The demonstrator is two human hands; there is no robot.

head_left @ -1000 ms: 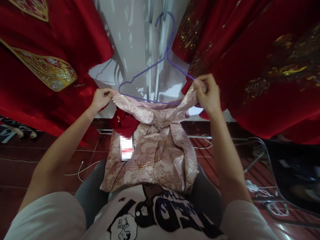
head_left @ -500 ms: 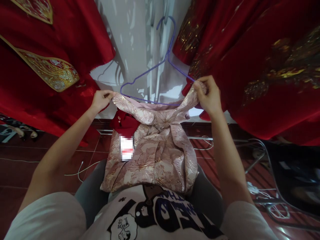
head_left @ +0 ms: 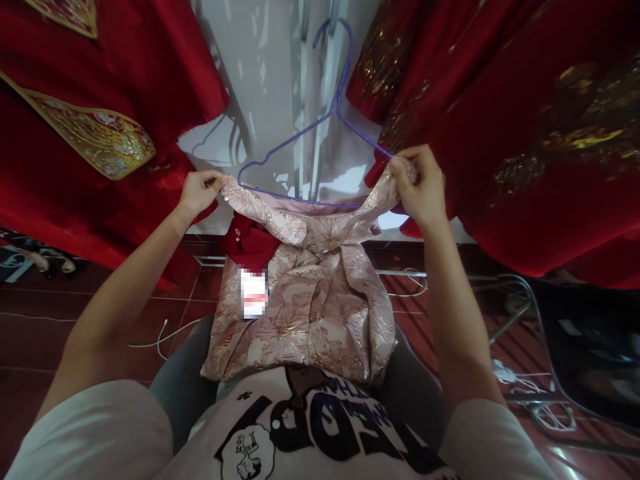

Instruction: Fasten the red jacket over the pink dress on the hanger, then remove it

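Head view: pink garment [head_left: 310, 293] between both grips.

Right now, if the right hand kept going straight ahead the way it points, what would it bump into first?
Probably the red dress hanging just beyond the right hand, which holds the pink dress at the purple hanger. Depth is hard to judge here.

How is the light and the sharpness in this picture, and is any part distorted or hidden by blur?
Head view: bright light falls on the white wall, where the purple hanger casts clear shadows; the red garments and the floor are dim. Edges bend from the wide lens. The hands and the pink garment are fairly sharp; a tag on it is pixelated.
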